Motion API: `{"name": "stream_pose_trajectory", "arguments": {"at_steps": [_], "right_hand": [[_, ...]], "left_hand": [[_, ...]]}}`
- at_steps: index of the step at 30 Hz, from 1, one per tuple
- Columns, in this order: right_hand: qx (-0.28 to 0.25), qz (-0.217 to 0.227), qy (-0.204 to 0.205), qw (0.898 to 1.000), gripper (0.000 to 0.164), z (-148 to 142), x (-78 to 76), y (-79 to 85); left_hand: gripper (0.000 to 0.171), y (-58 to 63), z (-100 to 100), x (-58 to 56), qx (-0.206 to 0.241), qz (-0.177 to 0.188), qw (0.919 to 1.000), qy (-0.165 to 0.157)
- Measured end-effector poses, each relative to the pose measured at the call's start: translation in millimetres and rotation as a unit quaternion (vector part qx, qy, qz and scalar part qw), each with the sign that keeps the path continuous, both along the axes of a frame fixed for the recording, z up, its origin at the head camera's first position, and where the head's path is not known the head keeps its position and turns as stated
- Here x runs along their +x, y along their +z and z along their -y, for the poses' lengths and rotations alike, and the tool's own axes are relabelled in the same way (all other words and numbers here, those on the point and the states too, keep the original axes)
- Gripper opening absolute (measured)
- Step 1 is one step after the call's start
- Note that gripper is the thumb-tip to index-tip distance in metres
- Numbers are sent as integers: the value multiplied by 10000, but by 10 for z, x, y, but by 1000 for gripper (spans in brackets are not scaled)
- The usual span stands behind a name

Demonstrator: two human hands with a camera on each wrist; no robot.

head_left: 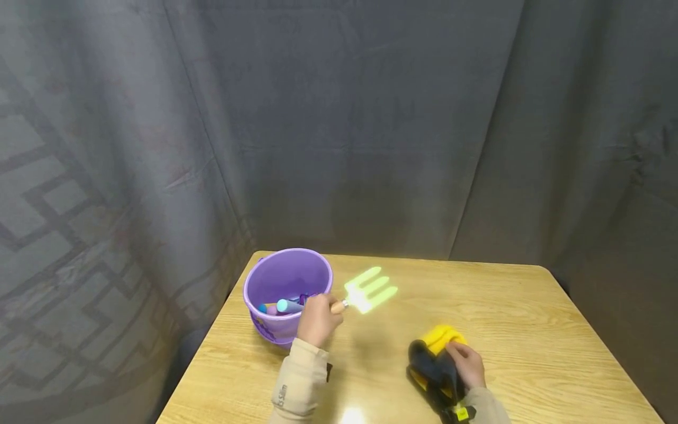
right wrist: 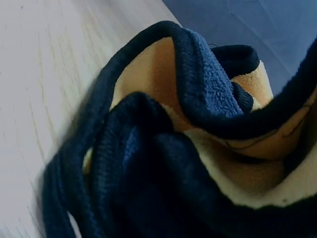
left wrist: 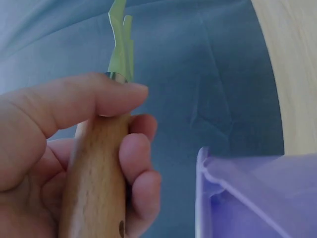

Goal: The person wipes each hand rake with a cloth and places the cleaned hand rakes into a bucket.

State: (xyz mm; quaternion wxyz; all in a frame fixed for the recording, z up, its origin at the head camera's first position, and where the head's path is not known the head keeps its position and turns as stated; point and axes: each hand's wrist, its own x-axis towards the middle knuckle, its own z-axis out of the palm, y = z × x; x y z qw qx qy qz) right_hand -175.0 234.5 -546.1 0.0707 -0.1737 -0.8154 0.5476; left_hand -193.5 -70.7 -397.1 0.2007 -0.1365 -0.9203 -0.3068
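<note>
My left hand [head_left: 318,321] grips the wooden handle [left wrist: 99,183] of a small garden hand fork [head_left: 365,296] beside the bucket's right rim. Its pale green tines point up and to the right over the table. In the left wrist view the thumb lies across the metal collar and the fingers curl round the handle. At the front right, my right hand [head_left: 467,364] pinches the edge of a crumpled yellow and dark cloth [head_left: 444,337]. The right wrist view is filled by the cloth's folds [right wrist: 148,74] and dark edging; the fingers do not show there.
A purple bucket [head_left: 259,268] stands at the table's left side, with light blue [head_left: 288,306] and other coloured rounded pieces inside. The wooden table [head_left: 529,318] ends at the back against a grey curtain [head_left: 360,147].
</note>
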Motion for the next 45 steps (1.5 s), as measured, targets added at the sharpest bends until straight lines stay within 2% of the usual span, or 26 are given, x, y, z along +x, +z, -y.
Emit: {"name": "stream_pose_trajectory", "arguments": {"at_steps": [5, 11, 14, 20, 23, 25, 29, 37, 42, 45], "right_hand": [[140, 28, 47, 9999, 46, 13, 15, 21], [280, 82, 10, 9996, 46, 12, 35, 30], [497, 15, -37, 9988, 44, 8, 43, 25], [814, -58, -115, 9966, 41, -24, 52, 41], [788, 45, -126, 9968, 42, -43, 69, 69], [745, 114, -119, 9971, 43, -57, 82, 84], [673, 203, -125, 9974, 44, -83, 94, 103], [512, 396, -180, 9977, 50, -113, 101, 123], [524, 265, -238, 9980, 47, -119, 126, 131], [472, 221, -266, 9983, 45, -122, 139, 140]], "left_hand": [[12, 72, 86, 10, 321, -214, 9992, 118], [14, 175, 195, 32, 631, -76, 9974, 350], [9, 211, 250, 26, 590, -169, 9969, 482], [12, 267, 358, 31, 418, -183, 9959, 785], [12, 287, 411, 45, 132, -255, 9930, 1142], [11, 300, 446, 55, 18, -221, 9916, 1271], [16, 323, 510, 63, 59, -154, 9890, 1471], [13, 318, 633, 16, 477, -439, 9862, 1524], [8, 279, 686, -49, 397, -519, 9863, 1517], [14, 264, 704, -69, 298, -430, 9869, 1525]]}}
